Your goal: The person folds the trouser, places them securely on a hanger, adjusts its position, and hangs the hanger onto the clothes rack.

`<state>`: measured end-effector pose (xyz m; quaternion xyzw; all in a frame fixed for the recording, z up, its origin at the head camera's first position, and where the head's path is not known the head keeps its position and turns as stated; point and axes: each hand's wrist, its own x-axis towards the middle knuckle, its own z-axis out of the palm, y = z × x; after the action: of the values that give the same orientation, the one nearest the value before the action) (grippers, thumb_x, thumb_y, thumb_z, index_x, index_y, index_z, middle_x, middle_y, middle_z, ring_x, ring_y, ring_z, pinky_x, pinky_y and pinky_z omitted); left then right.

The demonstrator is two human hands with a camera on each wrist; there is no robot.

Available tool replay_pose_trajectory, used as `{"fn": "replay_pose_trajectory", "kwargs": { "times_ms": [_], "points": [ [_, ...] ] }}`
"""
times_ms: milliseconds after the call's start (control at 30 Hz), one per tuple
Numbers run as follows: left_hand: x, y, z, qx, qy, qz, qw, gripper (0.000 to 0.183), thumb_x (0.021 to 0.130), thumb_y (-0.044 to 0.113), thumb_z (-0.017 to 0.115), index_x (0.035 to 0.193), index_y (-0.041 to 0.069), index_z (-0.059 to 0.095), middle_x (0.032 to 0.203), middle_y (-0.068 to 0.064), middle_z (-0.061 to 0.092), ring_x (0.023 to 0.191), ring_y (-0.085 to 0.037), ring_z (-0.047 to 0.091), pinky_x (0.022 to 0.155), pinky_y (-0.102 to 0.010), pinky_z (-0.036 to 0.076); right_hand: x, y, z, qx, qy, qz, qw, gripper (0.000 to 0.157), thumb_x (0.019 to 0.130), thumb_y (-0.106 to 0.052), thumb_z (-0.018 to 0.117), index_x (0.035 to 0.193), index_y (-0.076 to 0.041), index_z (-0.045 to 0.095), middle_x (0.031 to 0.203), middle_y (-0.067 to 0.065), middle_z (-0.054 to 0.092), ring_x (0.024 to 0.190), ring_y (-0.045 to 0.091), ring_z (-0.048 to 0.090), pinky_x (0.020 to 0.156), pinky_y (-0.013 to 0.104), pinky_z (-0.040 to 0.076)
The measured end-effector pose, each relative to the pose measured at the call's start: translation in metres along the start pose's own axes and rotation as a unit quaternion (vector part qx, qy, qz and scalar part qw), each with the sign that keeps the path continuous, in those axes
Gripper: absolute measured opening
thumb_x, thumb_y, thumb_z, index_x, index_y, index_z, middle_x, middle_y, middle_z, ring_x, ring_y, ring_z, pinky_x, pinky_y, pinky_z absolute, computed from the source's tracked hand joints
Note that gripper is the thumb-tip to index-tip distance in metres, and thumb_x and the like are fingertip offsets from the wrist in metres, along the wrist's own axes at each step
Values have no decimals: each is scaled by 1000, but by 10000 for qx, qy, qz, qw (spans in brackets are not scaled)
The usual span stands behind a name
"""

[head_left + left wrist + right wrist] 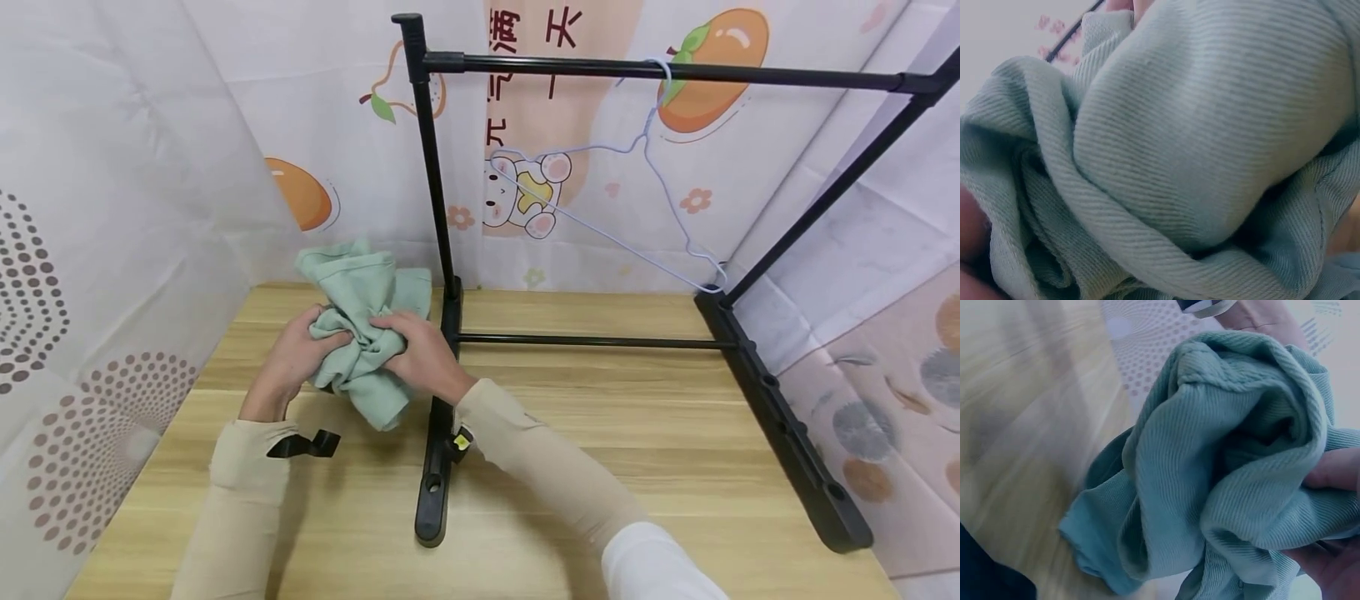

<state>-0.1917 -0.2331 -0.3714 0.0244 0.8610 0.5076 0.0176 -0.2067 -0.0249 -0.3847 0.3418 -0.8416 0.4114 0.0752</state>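
Observation:
A crumpled, pale green piece of twill cloth (358,287) with stitched seams is bunched between both hands, above the left part of the table. My left hand (294,354) grips its left side, fingers and thumb curled into the folds. On the other side, my right hand (422,352) pinches a gathered part between thumb and fingers. Ribbed folds of the cloth (1210,112) nearly fill the left wrist view. The right wrist view has one corner of the cloth (1100,531) hanging down, with the right fingers (1335,470) partly covered by fabric.
A black rack (431,158) stands on the wooden table (585,400), its left foot (431,517) beside the right forearm. A pale blue wire hanger (647,135) hangs from the top bar. Printed curtains (135,167) enclose the back and sides.

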Motion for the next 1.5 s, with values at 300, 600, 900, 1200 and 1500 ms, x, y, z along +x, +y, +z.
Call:
{"fn": "replay_pose_trajectory", "kwargs": {
  "times_ms": [300, 600, 900, 1200, 1500],
  "points": [
    [-17, 34, 19, -37, 66, 44, 10000, 43, 95, 18, 62, 128, -6, 48, 128, -22, 55, 97, -20, 53, 81, -24, 46, -24, -7, -27, -68, 400, -385, 9984, 45, 80, -4, 78, 123, -6, 66, 123, 13, 65, 117, 26, 61, 99, 35, 51],
    [-37, 54, 45, 250, 92, 323, 9991, 37, 91, 16, 66, 121, -2, 53, 119, -19, 59, 96, -28, 54, 82, -33, 44, -62, -5, -48, 144, 717, -765, 9944, 44, 79, -2, 78, 121, -3, 67, 125, 18, 63, 121, 31, 59, 102, 40, 49],
    [-58, 63, 81, 1145, 23, 489, 9922, 33, 87, 24, 71, 110, 5, 58, 104, -14, 63, 87, -25, 56, 73, -34, 44, -109, 1, -67, 506, 355, -407, 9973, 47, 78, -1, 78, 123, -2, 65, 133, 21, 58, 127, 36, 54, 96, 40, 53],
    [-64, 53, 121, 2154, -429, 667, 9733, 33, 84, 31, 75, 100, 7, 60, 84, -5, 64, 73, -17, 56, 64, -32, 45, -151, 27, -67, 360, 85, -424, 9984, 50, 73, 0, 82, 120, -1, 67, 125, 19, 64, 113, 31, 63, 86, 33, 57],
    [-61, 26, 153, 2741, -804, 1090, 9521, 39, 83, 37, 77, 101, 7, 60, 85, -9, 64, 82, -27, 63, 67, -40, 49, -177, 55, -62, -536, -609, -196, 9965, 46, 74, -1, 80, 118, -3, 67, 126, 20, 62, 117, 37, 61, 92, 45, 54]
  ]
}}
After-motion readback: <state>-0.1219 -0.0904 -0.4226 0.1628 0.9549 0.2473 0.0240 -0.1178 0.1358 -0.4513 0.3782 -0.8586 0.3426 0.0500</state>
